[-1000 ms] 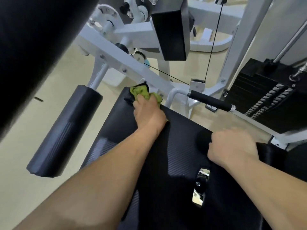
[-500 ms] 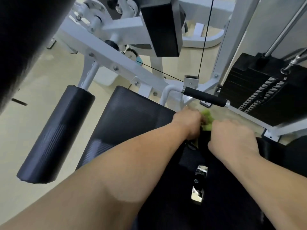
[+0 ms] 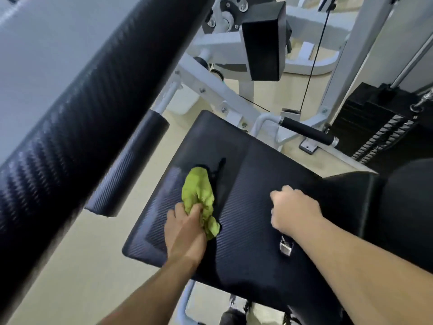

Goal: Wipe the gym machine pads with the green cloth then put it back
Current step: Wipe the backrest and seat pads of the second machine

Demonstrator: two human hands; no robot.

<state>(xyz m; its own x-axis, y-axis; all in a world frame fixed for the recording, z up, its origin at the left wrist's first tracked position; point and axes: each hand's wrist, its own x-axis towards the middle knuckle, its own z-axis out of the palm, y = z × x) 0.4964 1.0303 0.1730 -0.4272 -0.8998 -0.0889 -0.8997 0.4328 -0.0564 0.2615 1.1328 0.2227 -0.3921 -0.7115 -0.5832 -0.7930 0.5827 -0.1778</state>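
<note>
The left hand (image 3: 185, 233) has swept back from the far right edge of the black ribbed vinyl seat pad (image 3: 248, 207) to its left-middle, so the wiping pass now covers the pad's main face and the task looks well underway. Its fingers are closed on the crumpled lime-green cloth (image 3: 199, 195), which trails forward flat on the pad. The right hand (image 3: 295, 209), loosely curled and holding nothing, braces on the pad's right edge.
</note>
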